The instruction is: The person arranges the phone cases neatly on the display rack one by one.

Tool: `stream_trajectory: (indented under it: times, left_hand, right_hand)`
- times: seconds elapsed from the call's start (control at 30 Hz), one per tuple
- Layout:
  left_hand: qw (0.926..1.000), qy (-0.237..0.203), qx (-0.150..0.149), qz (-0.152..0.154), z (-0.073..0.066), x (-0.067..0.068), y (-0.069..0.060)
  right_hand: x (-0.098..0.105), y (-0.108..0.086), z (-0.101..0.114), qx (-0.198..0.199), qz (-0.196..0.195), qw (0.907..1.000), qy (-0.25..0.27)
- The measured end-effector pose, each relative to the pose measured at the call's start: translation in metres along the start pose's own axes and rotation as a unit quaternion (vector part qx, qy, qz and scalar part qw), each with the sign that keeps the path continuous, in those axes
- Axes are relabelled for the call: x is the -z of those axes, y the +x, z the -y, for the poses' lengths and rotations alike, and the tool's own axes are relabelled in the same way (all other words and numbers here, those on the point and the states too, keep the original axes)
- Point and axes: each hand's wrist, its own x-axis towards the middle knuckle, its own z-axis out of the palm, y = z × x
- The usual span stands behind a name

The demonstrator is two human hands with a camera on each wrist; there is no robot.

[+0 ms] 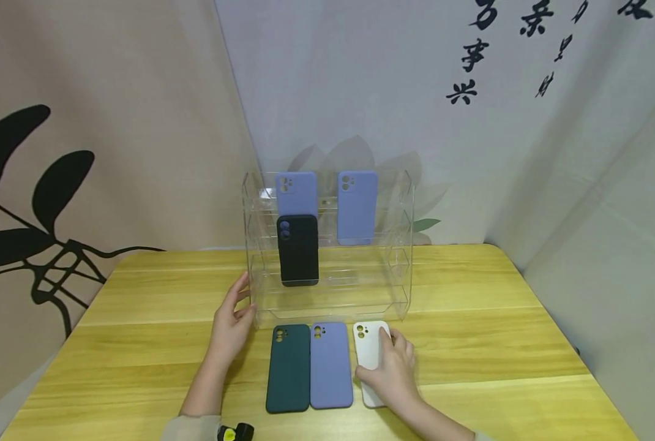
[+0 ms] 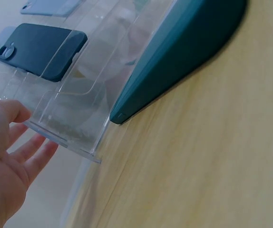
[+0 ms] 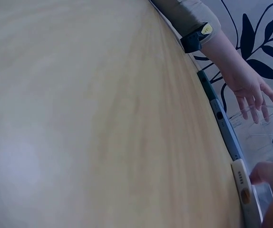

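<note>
The white phone case (image 1: 367, 355) is gripped across its width by the right hand (image 1: 398, 370), with the thumb placed at its left edge, and is seen lying on the tabletop (image 1: 482, 324) in front of the clear rack (image 1: 333, 311). The rack's left side is touched by the left hand (image 1: 231, 327), whose fingers are held loosely extended. Left of the white case, a purple case (image 1: 331, 367) and a dark green case (image 1: 288, 370) are laid side by side. On the rack, a black case (image 1: 299, 251) and two more purple cases (image 1: 357, 208) are displayed.
</note>
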Motion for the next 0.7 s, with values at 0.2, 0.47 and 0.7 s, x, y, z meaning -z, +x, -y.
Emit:
stream_trajectory:
  times: [0.2, 0.47, 0.7]
  left_hand:
    - [1.0, 0.002, 0.0, 0.001, 0.0, 0.0, 0.0]
    - [1.0, 0.006, -0.002, 0.002, 0.0, 0.0, 0.0]
    - [1.0, -0.002, -0.009, 0.0, 0.0, 0.0, 0.0]
  right_hand:
    - [0.003, 0.0, 0.0, -0.01, 0.008, 0.9998, 0.012]
    - [0.011, -0.002, 0.004, 0.008, 0.006, 0.9998, 0.014]
    - [0.021, 0.001, 0.014, 0.049, -0.031, 0.9978, 0.033]
